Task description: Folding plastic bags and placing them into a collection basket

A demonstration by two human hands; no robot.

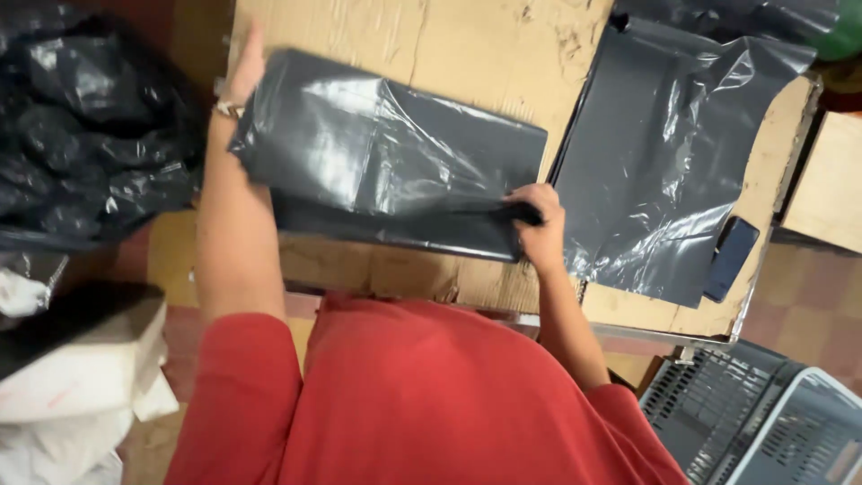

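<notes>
A cardboard-covered tabletop fills the view under the two hands, with a red-tiled floor showing at the edges. Left of the left hand, off the tabletop, lies a heap of crumpled black plastic bags, and below it a stack of white packages. Between the hands lies a filled dark grey poly mailer bag, flat on the cardboard. Just right of the right hand sits a pile of flat empty mailers, glossy and wrinkled, and near the right hand's lower side a dark phone rests on that pile's corner. Grey plastic baskets stand on the floor further right and nearer the body. The left hand lies open, fingers straight, pressed along the bag's far left edge. The right hand is closed, pinching the bag's folded flap at its near right corner. It looks as if the flap is being folded and sealed; pressing along that edge would call for steady hold from the left.
</notes>
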